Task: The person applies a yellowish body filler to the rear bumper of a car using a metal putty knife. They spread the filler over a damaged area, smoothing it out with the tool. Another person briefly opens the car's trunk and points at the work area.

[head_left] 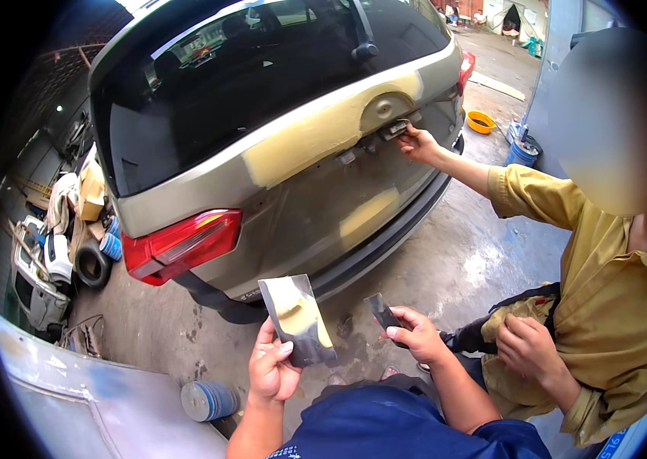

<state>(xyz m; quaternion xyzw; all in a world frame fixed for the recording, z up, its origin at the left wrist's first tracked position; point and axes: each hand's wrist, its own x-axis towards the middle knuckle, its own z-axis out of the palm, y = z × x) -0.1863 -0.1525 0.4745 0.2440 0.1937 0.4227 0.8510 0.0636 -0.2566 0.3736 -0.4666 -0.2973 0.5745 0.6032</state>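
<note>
My left hand (272, 367) holds a flat dark metal plate (296, 317) smeared with pale yellow filler, tilted upright. My right hand (415, 334) grips a small dark scraper blade (381, 310) just right of the plate, not touching it. Both hang in front of the rear hatch (316, 199) of an olive car, which carries several pale yellow filler patches (300, 141). A co-worker in a mustard shirt (614, 306) crouches at my right, with one hand (417, 141) at the hatch handle recess and the other resting on a knee.
A red tail light (182, 245) sits at the car's left corner above a black bumper (384, 245). A blue-striped can (208, 400) stands on the concrete floor by a grey panel (94, 398). Tyres and clutter lie far left; an orange bowl (481, 122) and blue bucket (522, 151) far right.
</note>
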